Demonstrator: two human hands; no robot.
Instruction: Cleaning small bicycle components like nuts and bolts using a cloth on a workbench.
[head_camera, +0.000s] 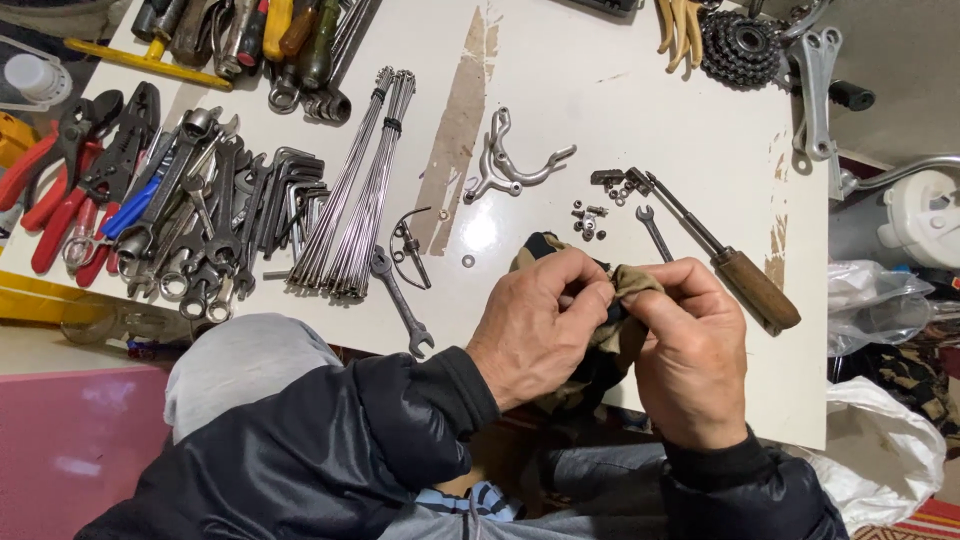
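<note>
Rag (628, 290) sits pinched between both hands, right at the near edge of the white table (620, 120). Left hand (535, 330) closes thumb and forefinger on its upper fold; right hand (690, 350) clamps the tan corner from the other side, fingers curled tight on the cloth. Something small may be wrapped inside that fold, but the fingers hide it, so I cannot tell what. Dark cloth hangs down below the hands, over the table's edge towards the lap.

Judging by the layout, this looks mid-job. Small nuts (590, 220) lie loose just beyond the rag, apart from one another, with a little spanner (652, 230) beside them and a wooden-handled tool (730, 255) lying at a slant to the right. A washer (468, 261) sits alone nearer the middle. Bent metal brackets (510, 160) lie further back. So several bits are out and waiting; the wiping appears to be in progress, not finished.

Off to the left: bundled spokes (360, 190), a heap of spanners (200, 230), red-handled pliers (60, 170). A sprocket cluster (738, 45) sits at the far right corner. None of those are being touched.
</note>
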